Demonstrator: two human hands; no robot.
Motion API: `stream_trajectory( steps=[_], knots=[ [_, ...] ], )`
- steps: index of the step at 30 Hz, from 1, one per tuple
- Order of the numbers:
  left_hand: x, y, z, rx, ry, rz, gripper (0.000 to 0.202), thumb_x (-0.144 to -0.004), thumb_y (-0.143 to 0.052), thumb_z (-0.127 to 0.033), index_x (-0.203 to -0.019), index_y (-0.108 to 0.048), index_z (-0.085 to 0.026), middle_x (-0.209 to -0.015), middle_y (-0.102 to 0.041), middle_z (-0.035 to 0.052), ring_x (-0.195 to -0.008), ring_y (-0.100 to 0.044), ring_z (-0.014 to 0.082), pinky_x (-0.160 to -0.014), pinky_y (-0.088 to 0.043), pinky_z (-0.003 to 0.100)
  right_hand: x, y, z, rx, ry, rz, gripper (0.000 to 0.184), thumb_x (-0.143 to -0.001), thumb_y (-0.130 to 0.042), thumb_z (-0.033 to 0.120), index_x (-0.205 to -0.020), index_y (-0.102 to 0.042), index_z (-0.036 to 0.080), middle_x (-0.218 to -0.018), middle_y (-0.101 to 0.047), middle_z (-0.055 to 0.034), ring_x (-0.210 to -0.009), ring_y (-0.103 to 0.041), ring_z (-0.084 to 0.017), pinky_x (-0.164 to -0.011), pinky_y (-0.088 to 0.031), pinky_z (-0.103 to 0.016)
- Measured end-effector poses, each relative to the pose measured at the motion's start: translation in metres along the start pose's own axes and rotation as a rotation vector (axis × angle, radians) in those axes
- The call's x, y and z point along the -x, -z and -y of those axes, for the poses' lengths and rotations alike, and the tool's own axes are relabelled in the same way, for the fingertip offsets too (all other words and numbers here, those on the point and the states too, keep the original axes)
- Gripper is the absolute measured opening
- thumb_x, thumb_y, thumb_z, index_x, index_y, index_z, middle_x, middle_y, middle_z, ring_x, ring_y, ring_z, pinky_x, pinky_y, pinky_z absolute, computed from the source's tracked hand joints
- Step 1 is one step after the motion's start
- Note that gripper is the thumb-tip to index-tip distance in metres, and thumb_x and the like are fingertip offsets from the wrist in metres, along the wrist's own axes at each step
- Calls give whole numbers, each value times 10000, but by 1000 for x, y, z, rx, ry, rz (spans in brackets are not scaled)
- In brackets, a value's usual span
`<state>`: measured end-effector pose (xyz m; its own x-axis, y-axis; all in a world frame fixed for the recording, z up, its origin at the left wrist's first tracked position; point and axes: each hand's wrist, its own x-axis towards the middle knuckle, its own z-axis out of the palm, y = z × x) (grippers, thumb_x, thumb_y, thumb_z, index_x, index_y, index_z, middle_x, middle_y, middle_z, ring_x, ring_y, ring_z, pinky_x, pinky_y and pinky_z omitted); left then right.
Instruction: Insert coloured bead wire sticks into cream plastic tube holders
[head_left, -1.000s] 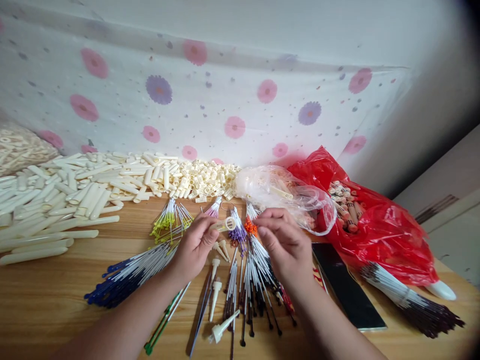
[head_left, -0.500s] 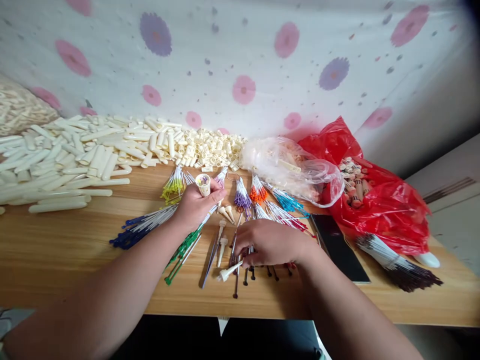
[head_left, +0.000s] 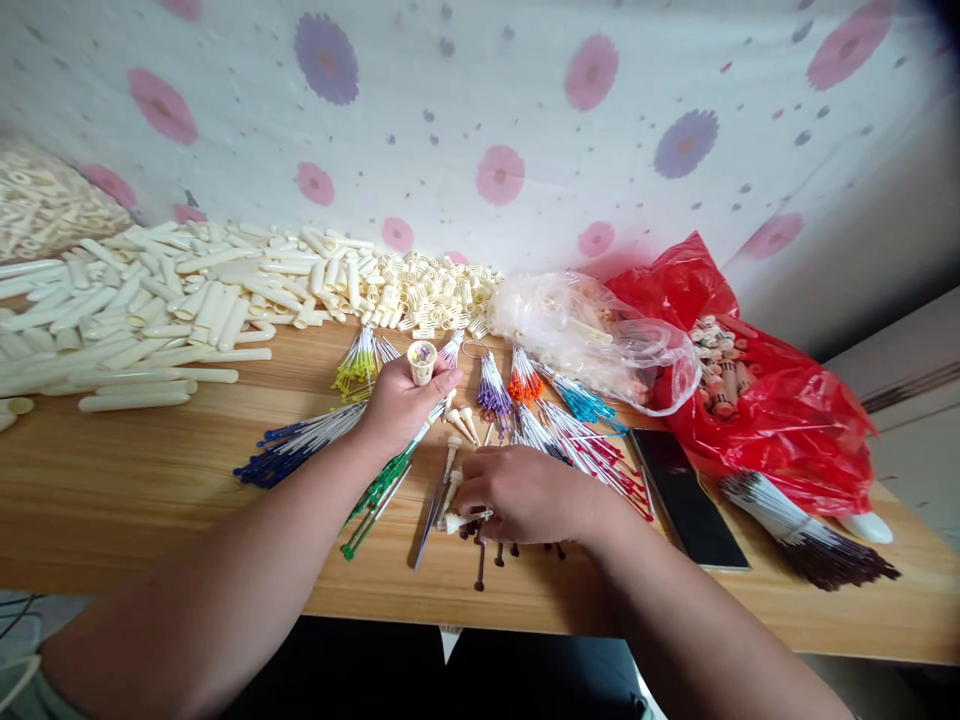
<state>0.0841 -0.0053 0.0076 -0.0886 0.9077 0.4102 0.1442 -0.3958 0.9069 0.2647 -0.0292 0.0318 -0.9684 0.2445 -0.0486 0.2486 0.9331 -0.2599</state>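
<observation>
My left hand (head_left: 401, 405) is closed around a small cream cup-shaped tube (head_left: 421, 364), held upright with its open top showing yellow and purple bits inside. My right hand (head_left: 517, 495) reaches low over the table, fingers curled and thumb bent against a cream cone-shaped piece with a thin tip (head_left: 455, 523); its fingertips are partly hidden. Similar cone pieces (head_left: 466, 424) lie just beyond. Beside them rest metal tweezers (head_left: 427, 530). Under and around the right hand are dark-tipped sticks (head_left: 480, 570). Green-tipped sticks (head_left: 367, 520) lie below the left wrist.
Bundles of blue (head_left: 281, 455), yellow, purple, orange (head_left: 525, 380) and red-tipped sticks fan over the table. Behind are heaped cream tubes (head_left: 157, 300) and slotted rings (head_left: 420, 290). To the right lie a clear bag (head_left: 555, 310), a red bag (head_left: 795, 420) and a black flat object (head_left: 690, 500).
My right hand has moved slightly left and away from me, with the cone-shaped piece at its fingertips shifting along. My left hand keeps the cup-shaped tube. The camera view has shifted a little.
</observation>
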Motion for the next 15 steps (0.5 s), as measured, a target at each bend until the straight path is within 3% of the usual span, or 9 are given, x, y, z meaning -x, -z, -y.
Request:
stream_trajectory(
  steps=[7, 11, 15],
  knots=[
    [0, 0, 0, -20, 20, -29, 214, -742, -637, -309, -625, -552, -150, -558, -502, -37, -545, -459, 100, -545, -374, 231, -5, -7, 3, 89, 1, -31, 63, -793, -582, 180, -750, -629, 172, -801, -623, -27, -718, -540, -138, -605, -384, -249],
    [0, 0, 1, -33, 2, -27, 207, -746, -637, -313, -644, -569, -146, -598, -541, -24, -581, -493, 109, -572, -391, 237, -4, -5, -12, 232, -131, -182, 116, -839, -537, 181, -758, -618, 171, -788, -592, -36, -740, -513, -151, -633, -371, -267],
    [0, -1, 1, -24, -4, -46, 211, -727, -647, -313, -618, -559, -155, -566, -521, -38, -549, -469, 101, -568, -392, 236, -7, -8, -21, 329, -213, -218, 111, -847, -526, 170, -803, -628, 165, -825, -598, -59, -773, -502, -172, -647, -372, -284]
  ],
)
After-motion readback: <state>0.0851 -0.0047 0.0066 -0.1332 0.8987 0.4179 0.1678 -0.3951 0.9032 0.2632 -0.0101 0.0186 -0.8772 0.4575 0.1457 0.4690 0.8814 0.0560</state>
